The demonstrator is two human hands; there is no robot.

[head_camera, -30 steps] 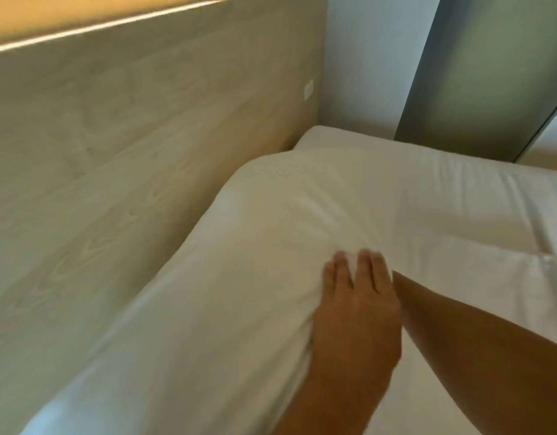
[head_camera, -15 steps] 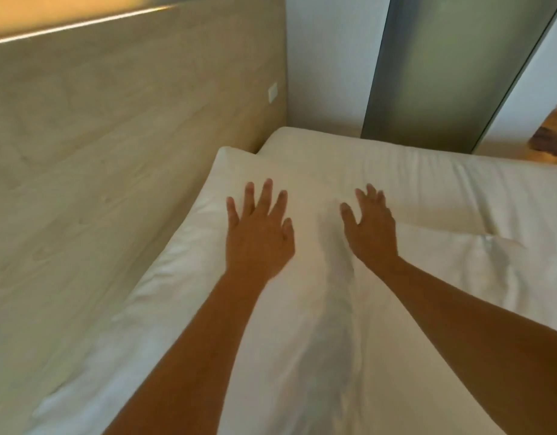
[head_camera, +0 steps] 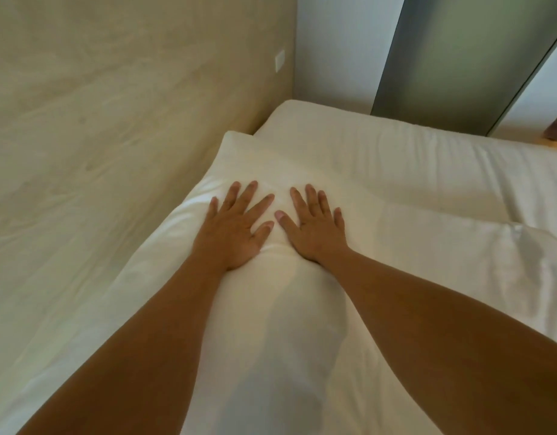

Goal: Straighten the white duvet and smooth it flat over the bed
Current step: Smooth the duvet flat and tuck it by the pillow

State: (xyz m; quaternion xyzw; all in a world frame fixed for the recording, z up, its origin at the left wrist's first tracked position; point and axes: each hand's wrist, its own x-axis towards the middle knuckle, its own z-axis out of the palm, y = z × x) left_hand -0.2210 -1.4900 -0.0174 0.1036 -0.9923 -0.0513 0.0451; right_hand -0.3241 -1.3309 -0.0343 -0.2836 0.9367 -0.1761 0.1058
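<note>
The white duvet [head_camera: 412, 255] covers the bed from the wooden wall on the left to the right edge of the view. Its far corner lies near the wall, with a strip of white mattress [head_camera: 380, 133] showing beyond it. My left hand [head_camera: 234, 227] and my right hand [head_camera: 314, 229] lie side by side, palms down and fingers spread, pressing on the duvet near that far corner. Their thumbs almost touch. A soft bulge of fabric rises between my forearms. A fold creases the duvet at the right.
A pale wooden headboard wall [head_camera: 114, 136] runs along the bed's left side, with a small white switch plate [head_camera: 280, 60] on it. Beyond the bed stand a white wall and a grey-green panel [head_camera: 459, 58].
Both hands have slid together toward the middle and now lie flat on the duvet. A second ago only one hand showed, at the duvet's edge. The camera has tilted down.
</note>
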